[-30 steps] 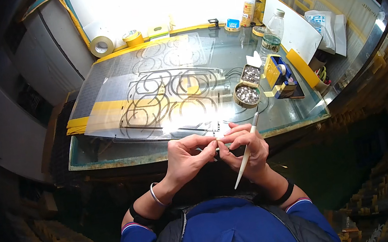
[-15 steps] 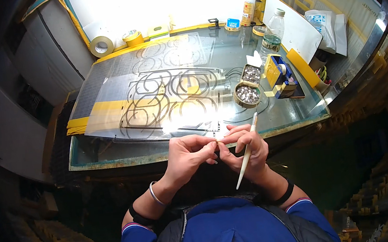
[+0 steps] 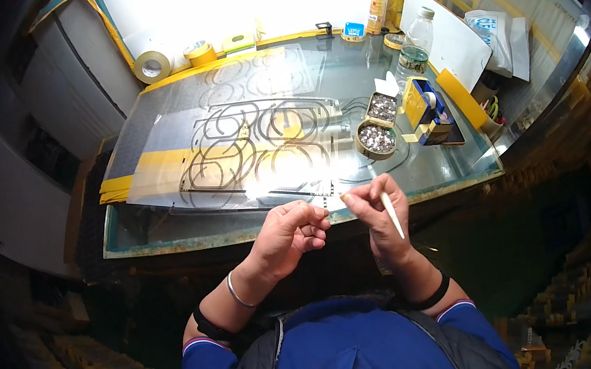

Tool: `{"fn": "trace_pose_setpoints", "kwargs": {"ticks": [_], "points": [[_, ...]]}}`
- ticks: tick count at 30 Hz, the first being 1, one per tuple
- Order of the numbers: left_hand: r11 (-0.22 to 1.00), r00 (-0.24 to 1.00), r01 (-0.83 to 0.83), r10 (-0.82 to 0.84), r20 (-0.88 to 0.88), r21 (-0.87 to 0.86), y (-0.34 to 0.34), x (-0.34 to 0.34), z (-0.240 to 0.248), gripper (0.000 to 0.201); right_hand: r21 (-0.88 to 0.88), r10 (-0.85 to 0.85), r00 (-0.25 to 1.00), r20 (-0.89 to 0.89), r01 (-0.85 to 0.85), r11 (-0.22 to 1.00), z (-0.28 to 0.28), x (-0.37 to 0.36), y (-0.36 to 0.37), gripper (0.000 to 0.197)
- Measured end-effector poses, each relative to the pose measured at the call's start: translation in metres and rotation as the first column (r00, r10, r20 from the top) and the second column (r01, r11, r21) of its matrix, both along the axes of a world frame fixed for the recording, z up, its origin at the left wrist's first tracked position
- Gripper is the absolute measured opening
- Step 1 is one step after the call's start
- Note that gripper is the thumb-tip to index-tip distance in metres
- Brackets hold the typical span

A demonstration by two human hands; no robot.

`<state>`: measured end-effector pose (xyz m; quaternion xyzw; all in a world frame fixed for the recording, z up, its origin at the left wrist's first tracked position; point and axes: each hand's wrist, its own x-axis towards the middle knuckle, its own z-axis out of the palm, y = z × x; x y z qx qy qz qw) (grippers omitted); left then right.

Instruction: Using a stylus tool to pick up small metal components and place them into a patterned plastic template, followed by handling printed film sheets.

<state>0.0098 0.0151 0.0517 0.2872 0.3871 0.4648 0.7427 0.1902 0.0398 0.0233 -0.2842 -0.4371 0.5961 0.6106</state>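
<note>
A slender, cream-coloured, pen-shaped tool (image 3: 392, 216) is held in my right hand (image 3: 383, 222), its tapered end pointing down and its upper part hidden by the fingers. My right thumb and forefinger nearly meet at their tips; whether something tiny sits there I cannot make out. Just left of it my left hand (image 3: 287, 231) is closed, thumb against the curled forefinger, and what it pinches is too small to name. Both hands hover apart at the glass table's (image 3: 173, 244) near edge. Beyond them lie clear sheets with dark looped line patterns (image 3: 226, 170).
Two round tins (image 3: 378, 154) of small shiny pieces stand right of the sheets. Beside them are a blue and yellow tape dispenser (image 3: 419, 105) and a clear bottle (image 3: 418, 37). Tape rolls (image 3: 152, 67) line the back left. A bright white panel (image 3: 250, 7) rises behind.
My hands have drawn apart from where their fingertips met. The right hand has turned, swinging the tool closer to my palm, and the left fingers have curled in more.
</note>
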Motion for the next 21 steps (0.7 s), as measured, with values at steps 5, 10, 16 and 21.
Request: {"fn": "trace_pose_setpoints", "kwargs": {"ticks": [5, 10, 16, 21], "points": [[0.999, 0.999, -0.011, 0.008, -0.052, -0.052, 0.005, 0.002, 0.007, 0.017, 0.227, -0.295, 0.947, 0.13, 0.261, 0.938, -0.014, 0.023, 0.023, 0.028], [0.991, 0.962, 0.136, -0.136, -0.236, -0.016, 0.036, 0.006, 0.021, 0.011, 0.518, -0.652, 0.719, 0.243, 0.472, 0.714, -0.032, 0.045, 0.048, 0.025], [0.915, 0.737, 0.349, -0.135, -0.663, 0.202, 0.12, 0.04, 0.034, 0.025, 0.68, -0.764, 0.537, 0.357, 0.411, 0.607, -0.044, 0.051, 0.052, 0.028], [0.684, 0.45, 0.557, 0.228, -0.864, 0.471, 0.156, 0.067, 0.024, 0.027, 0.725, -0.776, 0.497, 0.388, 0.355, 0.59, -0.038, 0.049, 0.049, 0.029]]}}
